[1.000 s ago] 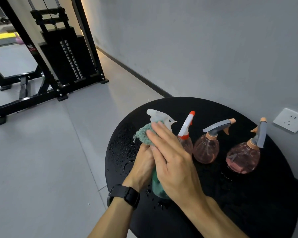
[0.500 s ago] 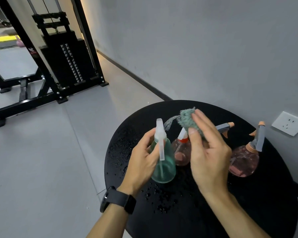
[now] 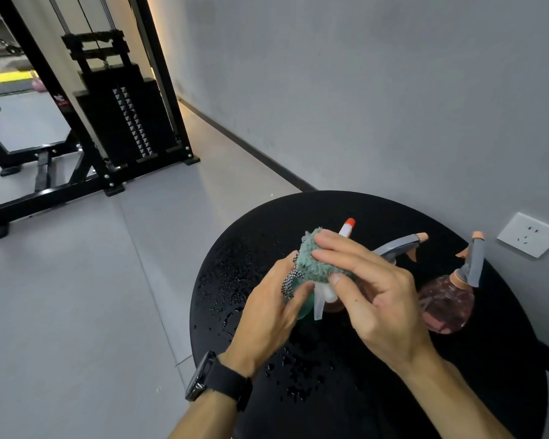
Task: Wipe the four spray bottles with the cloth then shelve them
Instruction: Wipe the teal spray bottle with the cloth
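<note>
- Green spray bottle sits right in your left hand, fingers curled round its body, over the near middle of the round black table.
- Your right hand has the teal cloth pinched between thumb and fingers, pressed down over the bottle's white trigger head; only the lower end of that head and its lever peek out below the cloth.
- A checked black-and-white tag hangs from the cloth against your left fingers.
- Behind your hands, an orange-tipped white nozzle pokes up; its bottle is mostly hidden.
- To the right, a grey trigger with a peach tip shows past your right knuckles; the bottle under it is hidden.
- Farther right, the round pink bottle stands upright on the table, clear of your hand.
- Water droplets speckle the tabletop's left side.
- Black smartwatch on your left wrist, wall socket on the grey wall, weight-stack machine back left.
</note>
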`<action>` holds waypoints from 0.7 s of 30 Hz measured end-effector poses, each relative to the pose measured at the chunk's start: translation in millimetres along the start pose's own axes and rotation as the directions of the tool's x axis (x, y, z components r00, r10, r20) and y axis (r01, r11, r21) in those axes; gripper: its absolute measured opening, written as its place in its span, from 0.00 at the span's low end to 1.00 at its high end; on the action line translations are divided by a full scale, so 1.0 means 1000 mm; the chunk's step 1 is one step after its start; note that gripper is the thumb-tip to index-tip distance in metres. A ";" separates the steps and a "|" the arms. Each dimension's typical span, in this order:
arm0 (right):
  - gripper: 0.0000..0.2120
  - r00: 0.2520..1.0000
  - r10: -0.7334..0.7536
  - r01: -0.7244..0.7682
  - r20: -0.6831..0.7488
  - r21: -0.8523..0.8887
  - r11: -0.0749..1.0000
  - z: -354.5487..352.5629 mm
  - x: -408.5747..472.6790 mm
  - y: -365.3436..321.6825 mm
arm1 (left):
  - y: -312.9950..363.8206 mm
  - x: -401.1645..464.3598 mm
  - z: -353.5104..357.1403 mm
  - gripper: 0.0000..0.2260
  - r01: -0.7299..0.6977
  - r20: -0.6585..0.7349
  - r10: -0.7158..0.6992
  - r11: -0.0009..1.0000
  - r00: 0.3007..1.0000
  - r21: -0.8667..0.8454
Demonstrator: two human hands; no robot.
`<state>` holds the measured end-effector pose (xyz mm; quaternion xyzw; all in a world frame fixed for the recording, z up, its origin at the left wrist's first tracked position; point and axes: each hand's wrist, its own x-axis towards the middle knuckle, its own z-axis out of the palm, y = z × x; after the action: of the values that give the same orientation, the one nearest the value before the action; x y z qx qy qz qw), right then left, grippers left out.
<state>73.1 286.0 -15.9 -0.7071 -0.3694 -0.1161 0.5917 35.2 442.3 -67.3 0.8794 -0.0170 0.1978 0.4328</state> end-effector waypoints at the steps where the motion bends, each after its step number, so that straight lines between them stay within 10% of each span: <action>1: 0.15 1.000 0.009 -0.009 0.011 -0.010 1.000 -0.002 0.001 0.002 | 0.002 -0.001 0.000 0.18 -0.013 0.013 0.013 1.000 1.000 0.009; 11: 0.16 0.997 0.077 -0.080 -0.028 -0.149 0.986 -0.007 0.008 0.016 | 0.001 -0.007 0.004 0.18 -0.129 0.074 0.119 0.982 0.990 0.141; 21: 0.17 0.993 -0.082 0.049 -0.085 -0.333 0.942 -0.009 0.002 0.025 | -0.008 -0.004 -0.008 0.16 0.156 -0.091 -0.161 0.986 0.983 -0.053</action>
<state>93.0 277.7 -30.8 -0.7768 -0.3387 -0.2306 0.4781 30.1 453.4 -70.6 0.8575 0.0692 0.2038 0.4672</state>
